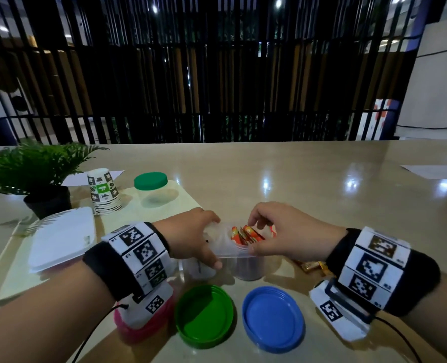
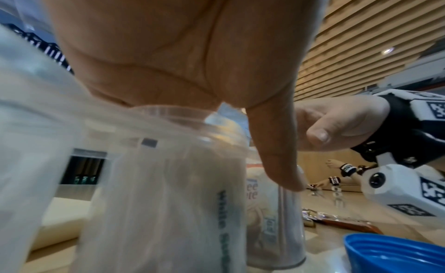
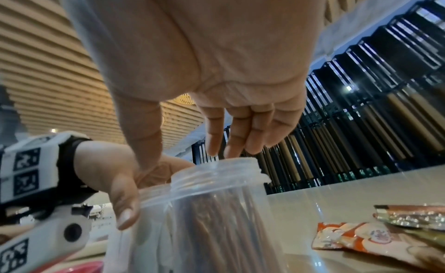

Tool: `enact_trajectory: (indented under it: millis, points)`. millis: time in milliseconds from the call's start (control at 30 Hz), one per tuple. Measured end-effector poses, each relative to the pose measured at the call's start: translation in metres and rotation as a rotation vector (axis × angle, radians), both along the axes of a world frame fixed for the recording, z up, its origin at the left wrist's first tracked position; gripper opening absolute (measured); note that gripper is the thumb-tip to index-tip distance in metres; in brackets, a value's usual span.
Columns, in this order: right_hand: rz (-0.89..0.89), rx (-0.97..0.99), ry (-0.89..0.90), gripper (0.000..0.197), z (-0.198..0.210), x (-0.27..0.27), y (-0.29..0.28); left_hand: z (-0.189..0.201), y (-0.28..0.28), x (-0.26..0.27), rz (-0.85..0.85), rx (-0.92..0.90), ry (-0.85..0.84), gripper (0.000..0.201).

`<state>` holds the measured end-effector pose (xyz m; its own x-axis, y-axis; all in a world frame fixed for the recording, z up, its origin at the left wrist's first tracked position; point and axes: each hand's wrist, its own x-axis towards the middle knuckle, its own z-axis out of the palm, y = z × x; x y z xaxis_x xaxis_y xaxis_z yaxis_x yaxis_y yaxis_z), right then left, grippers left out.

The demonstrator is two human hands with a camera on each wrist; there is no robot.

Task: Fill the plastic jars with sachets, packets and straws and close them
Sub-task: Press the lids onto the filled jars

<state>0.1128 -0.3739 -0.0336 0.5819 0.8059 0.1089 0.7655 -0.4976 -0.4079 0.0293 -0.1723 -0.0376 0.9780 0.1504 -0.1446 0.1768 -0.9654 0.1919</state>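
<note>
An open clear jar (image 1: 243, 254) stands at the table's middle with red-orange sachets (image 1: 244, 235) upright in it. My left hand (image 1: 214, 243) grips it from the left, fingers over the rim, thumb (image 2: 277, 163) down its front. Under that palm stands a second clear jar (image 2: 156, 201) packed with white sachets. My right hand (image 1: 255, 237) hovers over the mouth. Its fairly straight fingers (image 3: 216, 144) point down onto the sachet tops, and its thumb (image 3: 125, 210) rests outside the near wall. Loose orange sachets and gold packets (image 3: 361, 239) lie at the right.
Upturned green (image 1: 204, 315) and blue (image 1: 273, 318) lids lie near me; a pink lid (image 1: 138, 328) is under my left wrist. At the left, a tray (image 1: 0, 268) carries a white box (image 1: 62, 239), paper cups (image 1: 104, 192) and a green-lidded jar (image 1: 151, 189). A potted plant (image 1: 34, 174) stands beyond.
</note>
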Motion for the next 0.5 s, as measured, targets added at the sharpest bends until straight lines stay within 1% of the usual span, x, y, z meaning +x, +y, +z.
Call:
enact_trajectory:
  millis: [67,100,167,233,367,400,433,500]
  points:
    - [-0.052,-0.133,-0.056,0.063,-0.001,-0.002,0.004,-0.001,-0.003,0.001,-0.019,-0.001,-0.004,0.101]
    - [-0.070,-0.195,-0.095,0.070,-0.001,-0.003,0.007,-0.001,-0.004,0.002,-0.026,-0.001,-0.007,0.101]
    - [-0.093,-0.285,-0.191,0.076,-0.001,-0.006,0.013,-0.002,-0.004,0.002,-0.032,0.002,-0.011,0.101]
    - [-0.112,-0.348,-0.248,0.077,0.001,-0.007,0.018,-0.002,-0.004,0.002,-0.036,0.007,-0.016,0.101]
    - [-0.123,-0.443,-0.325,0.067,0.005,-0.013,0.025,-0.002,-0.003,0.002,-0.050,0.027,-0.024,0.101]
    - [-0.122,-0.450,-0.319,0.067,0.005,-0.013,0.027,-0.003,-0.002,0.002,-0.053,0.030,-0.024,0.101]
    - [-0.122,-0.452,-0.277,0.068,0.004,-0.012,0.029,-0.003,-0.002,0.002,-0.056,0.032,-0.025,0.101]
    - [-0.120,-0.445,-0.122,0.067,0.002,-0.007,0.033,-0.003,-0.001,0.003,-0.064,0.032,-0.028,0.101]
